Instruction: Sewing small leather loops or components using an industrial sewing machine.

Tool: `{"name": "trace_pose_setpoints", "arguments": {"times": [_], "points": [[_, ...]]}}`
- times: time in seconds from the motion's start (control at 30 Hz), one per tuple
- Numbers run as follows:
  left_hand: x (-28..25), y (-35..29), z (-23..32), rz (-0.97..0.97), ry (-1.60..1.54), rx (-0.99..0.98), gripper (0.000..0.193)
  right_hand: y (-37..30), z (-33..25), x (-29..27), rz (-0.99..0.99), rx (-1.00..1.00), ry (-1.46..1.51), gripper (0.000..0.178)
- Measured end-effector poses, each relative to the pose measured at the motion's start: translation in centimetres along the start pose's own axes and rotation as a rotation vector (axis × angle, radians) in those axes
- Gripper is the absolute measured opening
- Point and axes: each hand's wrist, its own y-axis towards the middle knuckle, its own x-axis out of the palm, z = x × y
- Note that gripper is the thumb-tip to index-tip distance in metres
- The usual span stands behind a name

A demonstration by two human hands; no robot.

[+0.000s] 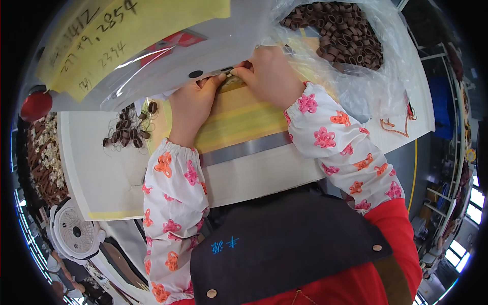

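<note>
My left hand (195,101) and my right hand (272,75) meet at the far edge of a yellow-taped work surface (241,114), just under a pale machine body (198,56). Thumb and fingers of each are pinched together. A small pale bit (230,74) shows between the fingertips, too little of it to name. The machine partly hides the fingers of both hands. Left of my left hand lies a small heap of brown loops (124,129) tangled with loose threads. Beyond my right hand, many more brown loops (351,38) are piled on a clear plastic bag (396,66).
A yellow paper (127,35) with handwriting covers the machine's upper part, beside a red knob (36,105). Orange cord (399,127) lies by the table's right edge. A white fan (76,231) stands at lower left, below brown and cream pieces (46,157).
</note>
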Motion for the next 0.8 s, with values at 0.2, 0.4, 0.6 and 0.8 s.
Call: {"name": "trace_pose_setpoints", "arguments": {"times": [0.2,0.4,0.6,0.8], "points": [[-0.3,-0.1,0.3,-0.026,0.052,-0.059,0.030,-0.1,0.2,0.0,0.037,-0.002,0.057,0.016],[-0.4,-1.4,-0.8,0.156,0.179,0.415,0.015,-0.6,0.0,-0.2,0.005,0.113,0.176,0.018],[-1.1,-5.1,1.1,-0.196,0.040,0.258,0.017,-2.2,-2.3,-1.2,-0.272,0.519,0.622,0.024],[-1.4,-5.2,1.0,-0.193,0.036,0.393,0.016,-2.9,-2.0,-1.0,-0.262,0.489,0.699,0.018]]}}
